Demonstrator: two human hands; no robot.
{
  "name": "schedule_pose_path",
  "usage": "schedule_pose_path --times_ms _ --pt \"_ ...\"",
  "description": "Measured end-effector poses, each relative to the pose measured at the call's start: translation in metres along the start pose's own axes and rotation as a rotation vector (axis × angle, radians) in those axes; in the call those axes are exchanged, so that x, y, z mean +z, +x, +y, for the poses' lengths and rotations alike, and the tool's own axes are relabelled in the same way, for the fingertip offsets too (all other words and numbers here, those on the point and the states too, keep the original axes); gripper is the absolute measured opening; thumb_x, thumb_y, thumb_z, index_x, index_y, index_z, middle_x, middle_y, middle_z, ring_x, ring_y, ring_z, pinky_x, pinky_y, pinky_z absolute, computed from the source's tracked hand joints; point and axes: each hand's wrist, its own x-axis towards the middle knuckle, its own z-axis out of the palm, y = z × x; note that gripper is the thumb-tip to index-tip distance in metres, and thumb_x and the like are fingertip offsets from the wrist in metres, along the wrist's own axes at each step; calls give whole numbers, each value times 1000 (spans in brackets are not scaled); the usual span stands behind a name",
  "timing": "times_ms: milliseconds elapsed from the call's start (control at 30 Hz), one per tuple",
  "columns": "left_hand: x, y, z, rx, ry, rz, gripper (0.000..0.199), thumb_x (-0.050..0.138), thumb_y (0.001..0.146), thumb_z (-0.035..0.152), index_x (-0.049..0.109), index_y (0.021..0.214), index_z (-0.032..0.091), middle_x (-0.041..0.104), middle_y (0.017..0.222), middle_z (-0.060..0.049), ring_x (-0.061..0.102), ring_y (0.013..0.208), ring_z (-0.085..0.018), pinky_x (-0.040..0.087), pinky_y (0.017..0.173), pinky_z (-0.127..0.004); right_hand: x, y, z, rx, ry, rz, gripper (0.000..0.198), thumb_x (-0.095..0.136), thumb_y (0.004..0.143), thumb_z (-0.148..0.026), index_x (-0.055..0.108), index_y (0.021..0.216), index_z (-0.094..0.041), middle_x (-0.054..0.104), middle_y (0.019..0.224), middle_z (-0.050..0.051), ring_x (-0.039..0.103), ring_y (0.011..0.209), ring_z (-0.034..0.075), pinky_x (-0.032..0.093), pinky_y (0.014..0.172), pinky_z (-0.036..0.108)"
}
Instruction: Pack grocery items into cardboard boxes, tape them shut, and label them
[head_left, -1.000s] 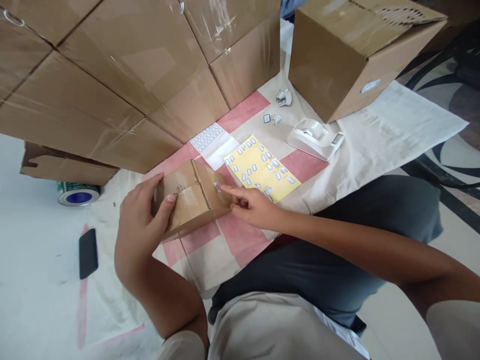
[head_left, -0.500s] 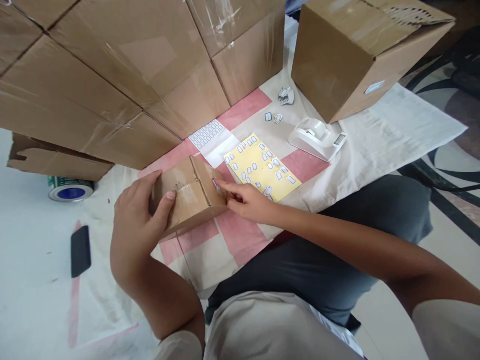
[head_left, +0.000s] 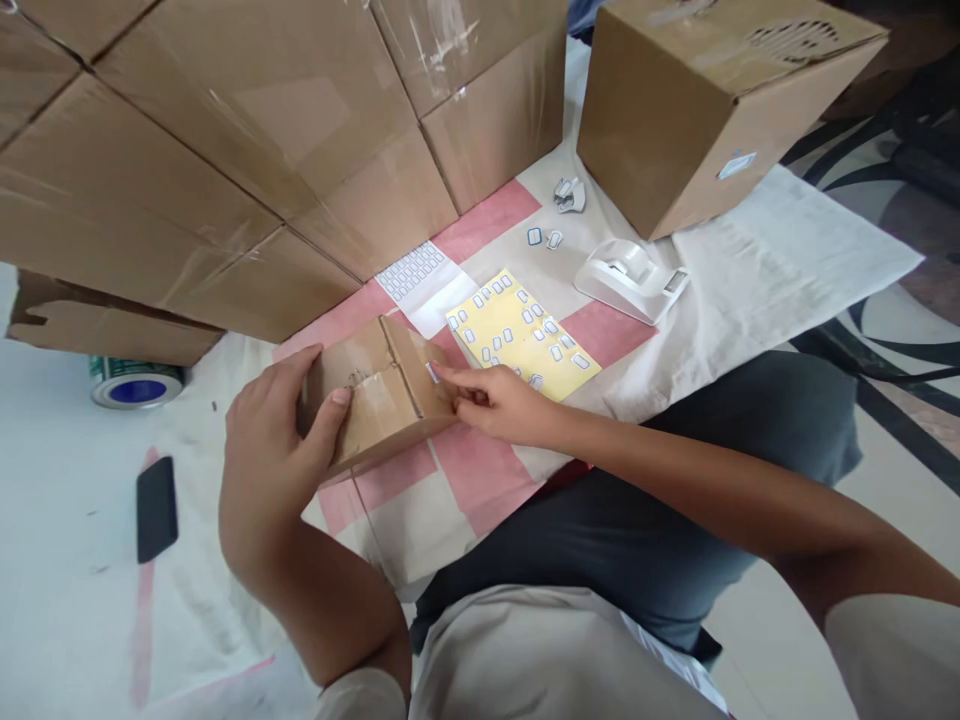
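A small taped cardboard box [head_left: 371, 400] lies on the pink and cream cloth. My left hand [head_left: 281, 440] is closed on its left end, thumb on the top and fingers over the far side. At the box's right face, the index fingertip of my right hand [head_left: 499, 400] presses at a small white sticker [head_left: 433, 372]; the other fingers are curled in, and the thumb is mostly hidden. Just beyond the right hand lies a yellow sheet [head_left: 499, 325] dotted with several small blue-edged stickers. A white sheet of printed labels [head_left: 416, 275] is partly beneath it.
Large cardboard boxes [head_left: 247, 130] stand stacked behind. Another big box [head_left: 652, 120] is at the right. A white tape dispenser [head_left: 634, 280], loose labels [head_left: 553, 240] and crumpled scraps [head_left: 570, 195] are on the cloth. Left are a black phone [head_left: 156, 510] and a round can [head_left: 136, 385].
Both hands keep almost the same place on the small box, the right index finger still at the sticker. The view has shifted slightly.
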Motion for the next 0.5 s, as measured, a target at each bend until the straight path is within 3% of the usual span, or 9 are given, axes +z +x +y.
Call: schedule_pose_path --times_ms 167,233,300,333,400,467,500 --pt "2 3 -10 16 17 -6 62 39 96 64 57 138 22 68 126 -14 61 114 -39 46 102 -56 -10 -2 -10 -19 -187 -123 73 58 83 -13 48 155 -18 55 69 -7 50 62 10 40 67 24" --pt "5 3 -15 3 28 -12 64 37 95 67 58 138 24 67 128 -13 61 118 -40 45 105 -56 -14 -4 -14 -12 -325 -183 79 61 84 -19 40 160 -19 64 79 -3 57 69 13 43 70 25" --pt "8 2 -19 2 34 -12 65 35 95 68 57 138 25 67 131 -12 60 122 -40 44 107 -56 -18 -5 -16 -10 -444 -226 90 65 83 -27 28 164 -17 70 102 5 65 87 20 47 77 30" --pt "9 1 -20 11 37 -6 64 35 95 68 56 138 26 67 132 -12 60 123 -39 43 107 -55 -19 -6 -16 -36 -474 -241 98 68 82 -30 19 166 -16 67 122 12 66 102 25 49 85 33" --pt "10 0 -20 58 30 27 62 36 94 67 56 138 28 67 132 -11 60 123 -39 43 106 -56 -21 -6 -15 -123 -475 -261 117 74 79 -38 0 167 -17 36 159 22 51 136 33 47 101 39" --pt "11 -2 -20 138 -1 85 59 39 92 67 55 137 32 68 128 -11 62 118 -40 44 103 -58 -21 -4 -14 -201 -460 -264 133 80 75 -44 -16 165 -21 5 171 22 26 155 37 41 113 43" --pt "11 -3 -20 181 -21 115 58 41 91 66 55 137 34 69 126 -12 62 116 -41 44 101 -59 -20 -3 -14 -217 -461 -260 140 83 72 -46 -20 164 -22 0 171 22 19 158 38 39 115 44"
